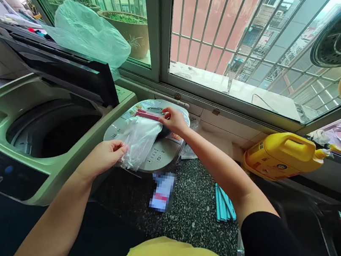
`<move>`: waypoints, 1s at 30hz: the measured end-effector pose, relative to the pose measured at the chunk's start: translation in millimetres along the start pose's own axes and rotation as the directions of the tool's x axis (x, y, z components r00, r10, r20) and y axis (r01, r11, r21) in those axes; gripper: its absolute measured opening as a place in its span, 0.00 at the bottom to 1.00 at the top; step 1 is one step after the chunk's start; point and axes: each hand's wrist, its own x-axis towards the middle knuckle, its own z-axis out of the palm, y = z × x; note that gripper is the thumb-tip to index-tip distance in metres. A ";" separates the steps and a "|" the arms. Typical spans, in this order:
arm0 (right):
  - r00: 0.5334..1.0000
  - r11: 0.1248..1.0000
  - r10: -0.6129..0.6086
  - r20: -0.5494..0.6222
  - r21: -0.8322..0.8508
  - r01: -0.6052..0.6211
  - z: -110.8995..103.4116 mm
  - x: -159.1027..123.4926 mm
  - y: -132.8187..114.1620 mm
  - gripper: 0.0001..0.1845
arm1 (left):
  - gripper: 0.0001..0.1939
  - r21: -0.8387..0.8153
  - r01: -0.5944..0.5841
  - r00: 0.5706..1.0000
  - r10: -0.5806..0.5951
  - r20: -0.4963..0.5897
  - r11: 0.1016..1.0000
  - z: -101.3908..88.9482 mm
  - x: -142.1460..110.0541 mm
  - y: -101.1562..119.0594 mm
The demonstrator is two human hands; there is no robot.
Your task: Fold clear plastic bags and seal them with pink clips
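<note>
Above a rice cooker (166, 155), a clear plastic bag (144, 134) with something whitish inside is held up. My left hand (110, 155) pinches the bag's lower left edge between thumb and fingers. At the bag's top edge lies a pink sealing clip (148, 115), a long narrow strip. My right hand (174, 120) grips this clip at its right end. Whether the clip is closed on the plastic I cannot tell. Several teal strips (223, 204), similar in shape to the clip, lie on the speckled counter (189, 216) to the right.
A washing machine (92, 133) with its lid raised stands at left, a pale green plastic bag (88, 32) draped over the lid. A blurred packet (161, 193) lies in front of the cooker. A yellow jug (281, 157) stands at right beside a dark sink (303, 225). Barred windows line the back.
</note>
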 end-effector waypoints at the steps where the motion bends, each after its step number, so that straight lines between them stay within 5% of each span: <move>1: 1.000 0.999 -0.017 0.002 -0.032 0.017 0.0 -1.1 -0.7 0.13 | 0.16 0.076 0.006 0.995 0.002 -0.101 0.997 2.0 -1.9 2.3; 4: 0.999 0.994 -0.038 0.005 -0.104 0.039 0.7 -2.3 -3.3 0.11 | 0.16 0.300 -0.152 0.878 0.268 -0.398 0.942 15.3 -8.6 10.6; 6: 0.999 0.990 -0.046 -0.002 -0.131 0.046 1.3 -2.4 -5.0 0.10 | 0.14 0.406 -0.383 0.772 0.529 -0.352 0.830 28.1 -12.7 13.8; 8: 0.998 0.986 -0.056 -0.006 -0.160 0.054 1.5 -2.6 -6.5 0.10 | 0.12 0.441 -0.531 0.720 0.660 -0.215 0.723 39.7 -15.7 12.7; 11: 0.998 0.975 -0.060 0.007 -0.213 0.060 0.8 -3.9 -8.3 0.11 | 0.12 0.437 -0.579 0.716 0.685 -0.131 0.688 49.0 -18.2 6.0; 17: 0.999 0.963 -0.048 0.000 -0.265 0.046 -4.2 -7.6 -7.8 0.13 | 0.13 0.392 -0.589 0.707 0.686 -0.174 0.707 49.5 -23.7 1.7; 24: 0.996 0.970 -0.088 -0.030 -0.230 0.079 -31.6 -26.0 19.5 0.11 | 0.13 0.331 -0.577 0.752 0.644 -0.143 0.747 48.5 -24.7 3.1; 27: 0.991 0.986 -0.074 -0.110 -0.155 0.056 -54.3 -53.3 42.6 0.09 | 0.11 0.314 -0.581 0.715 0.655 -0.243 0.751 52.5 -35.5 15.9; 30: 0.980 0.997 -0.015 -0.200 -0.078 -0.001 -79.1 -92.5 73.7 0.07 | 0.09 0.235 -0.677 0.646 0.716 -0.264 0.698 75.7 -50.9 37.4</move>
